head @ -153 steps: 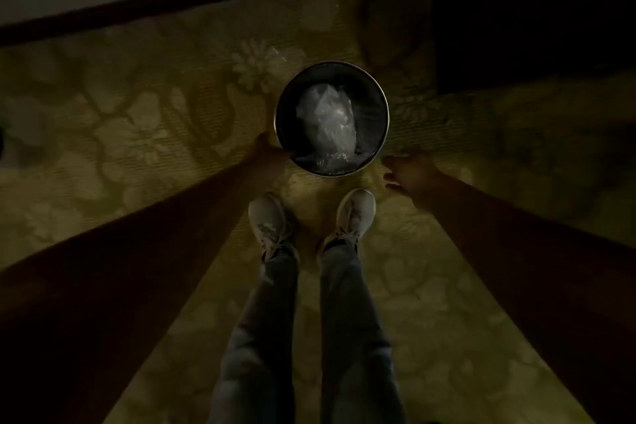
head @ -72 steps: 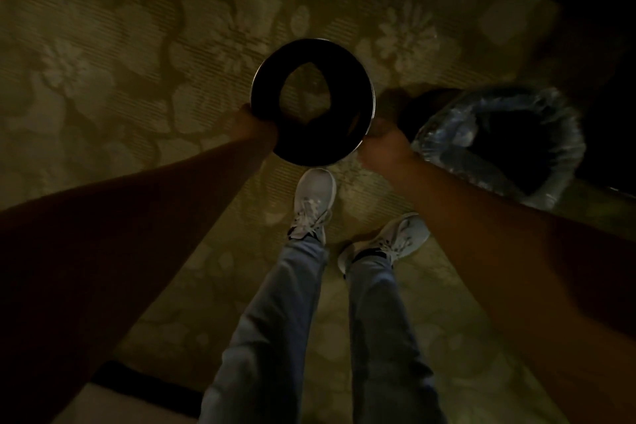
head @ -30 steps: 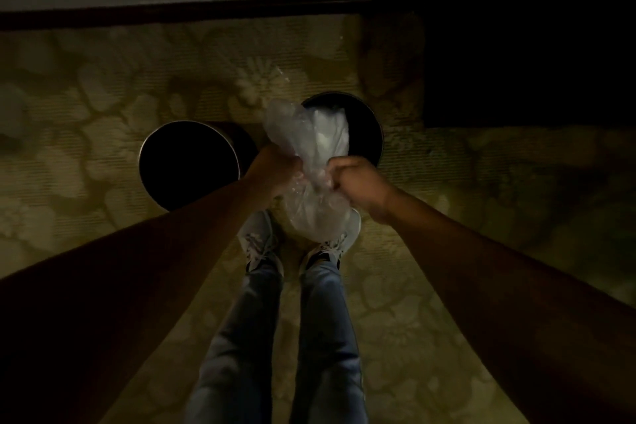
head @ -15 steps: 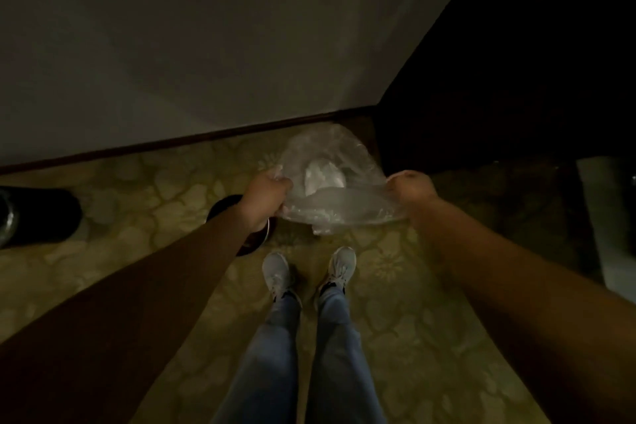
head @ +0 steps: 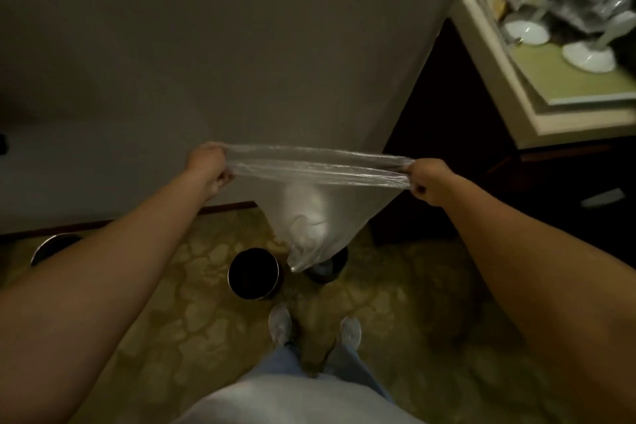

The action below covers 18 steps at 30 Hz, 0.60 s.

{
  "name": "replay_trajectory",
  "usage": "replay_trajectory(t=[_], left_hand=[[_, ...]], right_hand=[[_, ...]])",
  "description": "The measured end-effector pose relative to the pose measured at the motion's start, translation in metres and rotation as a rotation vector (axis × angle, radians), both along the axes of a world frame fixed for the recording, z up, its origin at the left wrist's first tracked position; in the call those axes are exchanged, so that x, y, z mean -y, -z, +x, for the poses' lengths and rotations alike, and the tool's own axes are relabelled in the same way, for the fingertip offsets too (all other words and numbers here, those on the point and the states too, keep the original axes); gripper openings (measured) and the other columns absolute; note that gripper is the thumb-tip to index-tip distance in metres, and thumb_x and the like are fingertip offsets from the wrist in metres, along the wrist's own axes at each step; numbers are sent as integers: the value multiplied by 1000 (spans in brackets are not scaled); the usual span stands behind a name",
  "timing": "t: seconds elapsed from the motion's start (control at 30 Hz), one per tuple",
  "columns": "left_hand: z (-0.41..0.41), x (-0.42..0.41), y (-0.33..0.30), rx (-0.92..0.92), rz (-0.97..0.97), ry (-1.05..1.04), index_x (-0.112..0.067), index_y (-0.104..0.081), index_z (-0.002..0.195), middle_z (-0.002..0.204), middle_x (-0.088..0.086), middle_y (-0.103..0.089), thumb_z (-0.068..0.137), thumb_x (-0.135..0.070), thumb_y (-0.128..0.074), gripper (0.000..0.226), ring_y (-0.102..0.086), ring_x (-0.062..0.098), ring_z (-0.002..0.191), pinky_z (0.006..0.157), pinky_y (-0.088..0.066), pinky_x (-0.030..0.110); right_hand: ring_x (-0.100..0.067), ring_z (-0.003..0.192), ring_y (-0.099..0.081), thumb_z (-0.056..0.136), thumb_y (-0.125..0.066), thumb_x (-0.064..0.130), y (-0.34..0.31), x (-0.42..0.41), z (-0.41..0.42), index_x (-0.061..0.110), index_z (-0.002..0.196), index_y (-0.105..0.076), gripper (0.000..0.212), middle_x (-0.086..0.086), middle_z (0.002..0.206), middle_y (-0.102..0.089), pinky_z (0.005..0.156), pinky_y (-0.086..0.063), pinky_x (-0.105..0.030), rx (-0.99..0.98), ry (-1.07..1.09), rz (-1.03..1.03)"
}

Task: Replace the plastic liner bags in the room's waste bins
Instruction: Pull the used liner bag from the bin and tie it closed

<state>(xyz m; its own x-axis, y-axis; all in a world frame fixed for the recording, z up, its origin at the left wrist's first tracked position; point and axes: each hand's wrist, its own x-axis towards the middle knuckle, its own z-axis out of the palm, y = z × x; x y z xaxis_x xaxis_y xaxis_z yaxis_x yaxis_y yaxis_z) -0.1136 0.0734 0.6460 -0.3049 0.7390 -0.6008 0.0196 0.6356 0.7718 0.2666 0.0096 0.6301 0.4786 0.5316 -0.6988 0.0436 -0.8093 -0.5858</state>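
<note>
Head view: left hand (head: 206, 167) and right hand (head: 428, 182), held wide apart, each grip an end of a clear liner bag (head: 316, 213) stretched taut above two unlined bins (head: 254, 274); fitting apparently remains.

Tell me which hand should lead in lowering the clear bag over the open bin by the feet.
Left, probably. The left hand pinches the bag nearly straight above the open bin, while the right hand grips the other end further off, towards the dark cabinet.
</note>
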Motion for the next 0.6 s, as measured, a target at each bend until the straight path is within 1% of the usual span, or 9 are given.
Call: replay_trajectory(t=[0.07,0.13,0.17,0.2,0.33,0.4,0.47,0.53,0.6], left_hand=[[-5,-1,-24,78,22,-93,-24,-61,89,81,6,-53,104,-11,-38,31,-44,11,55,51,-49,22],[-10,-1,-46,148,44,-170,-22,-65,92,90,7,-57,102,-11,-42,28,-46,11,58,41,-45,16],[-12,0,-57,187,65,-206,-22,-65,91,92,8,-57,101,-10,-42,28,-45,11,58,37,-42,14],[-13,0,-69,221,94,-226,-22,-63,88,90,7,-56,101,-8,-41,29,-42,9,56,35,-40,12],[-19,5,-111,306,222,-220,-17,-52,80,69,3,-40,100,3,-31,35,-33,3,30,32,-37,11],[-27,4,-125,277,245,-180,-14,-49,78,62,2,-35,97,7,-29,35,-29,3,28,33,-36,11],[-34,2,-138,248,236,-115,-13,-46,77,50,-1,-37,95,10,-27,35,-29,3,30,33,-34,12],[-37,-1,-152,193,187,-37,-15,-46,73,41,-6,-40,97,8,-32,36,-32,1,30,36,-40,11],[-41,-2,-165,80,112,35,-14,-48,73,41,-5,-44,99,5,-33,36,-38,0,28,41,-47,13]], right_hand=[[-15,65,-47,90,-37,-9,-27,-4,-3,13,102,-67,40,-8,85,-56,46,-38,-22,-83,64,107],[-14,59,-43,89,-32,-6,-50,-10,-5,17,98,-69,45,-6,78,-55,46,-34,-22,-122,92,200],[-14,57,-42,90,-34,-2,-59,-15,-5,19,93,-70,42,-5,75,-56,45,-33,-22,-146,108,250],[-14,54,-42,91,-37,2,-70,-20,-5,19,90,-70,37,-4,73,-57,43,-33,-21,-168,124,299],[-13,44,-41,87,-53,11,-112,-35,0,23,77,-66,20,1,62,-53,40,-29,-20,-269,155,524],[-11,40,-36,87,-52,10,-130,-40,5,22,77,-64,20,3,58,-50,37,-24,-18,-288,110,597],[-10,39,-34,88,-51,10,-142,-48,10,21,84,-68,20,3,58,-50,35,-23,-18,-257,35,632],[-11,41,-35,89,-53,15,-156,-57,11,19,91,-72,19,0,62,-52,37,-25,-18,-168,-38,652],[-13,42,-37,90,-57,16,-173,-65,9,18,89,-72,15,-5,65,-54,40,-27,-19,-50,-95,679]])
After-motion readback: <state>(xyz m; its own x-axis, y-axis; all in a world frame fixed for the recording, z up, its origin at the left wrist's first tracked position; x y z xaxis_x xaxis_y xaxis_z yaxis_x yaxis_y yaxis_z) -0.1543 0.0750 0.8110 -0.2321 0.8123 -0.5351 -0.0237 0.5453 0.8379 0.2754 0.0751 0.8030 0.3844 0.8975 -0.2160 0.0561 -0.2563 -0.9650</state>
